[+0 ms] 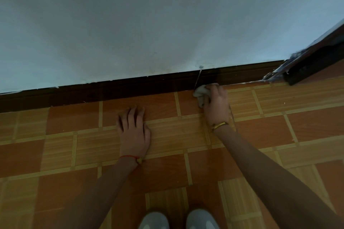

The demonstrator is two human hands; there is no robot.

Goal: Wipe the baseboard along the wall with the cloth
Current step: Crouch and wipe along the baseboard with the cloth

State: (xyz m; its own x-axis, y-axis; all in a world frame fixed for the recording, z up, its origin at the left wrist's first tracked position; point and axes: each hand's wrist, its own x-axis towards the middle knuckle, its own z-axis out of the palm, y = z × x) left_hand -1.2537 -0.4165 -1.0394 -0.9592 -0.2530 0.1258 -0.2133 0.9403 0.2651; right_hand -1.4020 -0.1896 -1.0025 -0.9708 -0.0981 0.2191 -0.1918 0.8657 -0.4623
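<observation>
A dark brown baseboard (pixel 119 89) runs along the foot of the pale wall, rising from left to right. My right hand (pixel 216 105) is closed on a crumpled whitish cloth (pixel 200 94) and presses it against the bottom edge of the baseboard, right of centre, by a thin light seam in the board. My left hand (pixel 133 129) lies flat on the floor tiles with its fingers spread, a hand's width short of the baseboard, holding nothing.
The floor (pixel 74 121) is orange and tan tile with striped joints. A dark door frame (pixel 314 61) with paint smears stands at the far right, where the baseboard ends. The toes of two grey shoes (pixel 178 219) show at the bottom edge.
</observation>
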